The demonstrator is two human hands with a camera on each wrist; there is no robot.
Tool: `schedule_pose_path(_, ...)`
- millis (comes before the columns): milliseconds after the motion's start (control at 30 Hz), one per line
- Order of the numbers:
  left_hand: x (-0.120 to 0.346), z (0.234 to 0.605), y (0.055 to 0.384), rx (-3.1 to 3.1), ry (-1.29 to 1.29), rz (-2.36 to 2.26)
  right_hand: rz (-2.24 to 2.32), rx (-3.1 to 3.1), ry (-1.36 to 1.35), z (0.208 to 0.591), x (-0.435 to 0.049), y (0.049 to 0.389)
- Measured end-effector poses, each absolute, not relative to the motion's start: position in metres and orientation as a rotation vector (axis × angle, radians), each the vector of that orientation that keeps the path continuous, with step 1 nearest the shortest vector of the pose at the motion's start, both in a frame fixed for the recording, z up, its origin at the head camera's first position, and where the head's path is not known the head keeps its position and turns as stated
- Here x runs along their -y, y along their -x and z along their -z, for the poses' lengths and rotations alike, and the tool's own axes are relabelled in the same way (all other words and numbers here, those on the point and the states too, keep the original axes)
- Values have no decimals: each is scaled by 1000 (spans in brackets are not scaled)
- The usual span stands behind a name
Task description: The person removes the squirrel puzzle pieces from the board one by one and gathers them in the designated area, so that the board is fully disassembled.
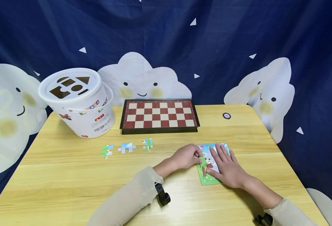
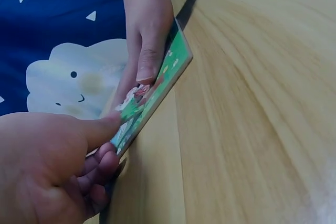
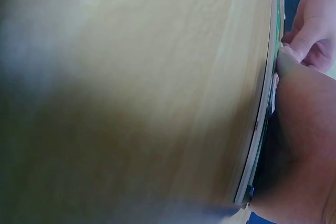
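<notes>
A small jigsaw puzzle (image 1: 208,180) in a flat tray, with green grass and a white animal in its picture, lies on the table. My right hand (image 1: 230,171) rests over its right part with fingers spread, pressing on the picture. At the puzzle's left edge, my left hand (image 1: 185,157) pinches a green puzzle piece (image 2: 132,109) between thumb and curled fingers. That piece sits low against the picture and is partly hidden by the thumb. In the right wrist view, the puzzle's edge (image 3: 257,124) shows beside the right hand (image 3: 310,129).
Three loose puzzle pieces lie left of the hands: a green one (image 1: 106,151), a blue one (image 1: 127,147) and another (image 1: 148,144). Behind them stand a folded chessboard (image 1: 160,116) and a white bucket (image 1: 95,122) with a shape-cut lid. A dark round chip (image 1: 226,115) lies at the back right.
</notes>
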State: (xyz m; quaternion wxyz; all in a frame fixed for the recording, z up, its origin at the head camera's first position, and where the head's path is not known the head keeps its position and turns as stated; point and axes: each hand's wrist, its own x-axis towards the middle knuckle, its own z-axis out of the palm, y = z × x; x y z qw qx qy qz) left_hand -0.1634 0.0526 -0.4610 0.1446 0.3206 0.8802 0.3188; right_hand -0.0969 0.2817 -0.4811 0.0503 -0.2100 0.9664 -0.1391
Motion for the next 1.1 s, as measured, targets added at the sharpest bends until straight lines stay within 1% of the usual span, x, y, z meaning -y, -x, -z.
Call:
schedule_pose_path(167,-53,460,164,-2492,-886,-1025,400,-2960,667,487,-284,97)
schedule_pose_path(500,-51,464,169,-2362,-772,-1292,482,-2967,678,477,-279,94)
schedule_pose_path(600,-47,463,172,-2333,-757,-1366,478,-2970,684,479,-281,94)
schedule_pose_path(900,-23,454,174,-2291,-760,-1454,377,-2894,595,483,-284,98)
schedule_pose_path(1100,0,451,173,-2263,-776,-1468,391,-2907,615,481,-283,97)
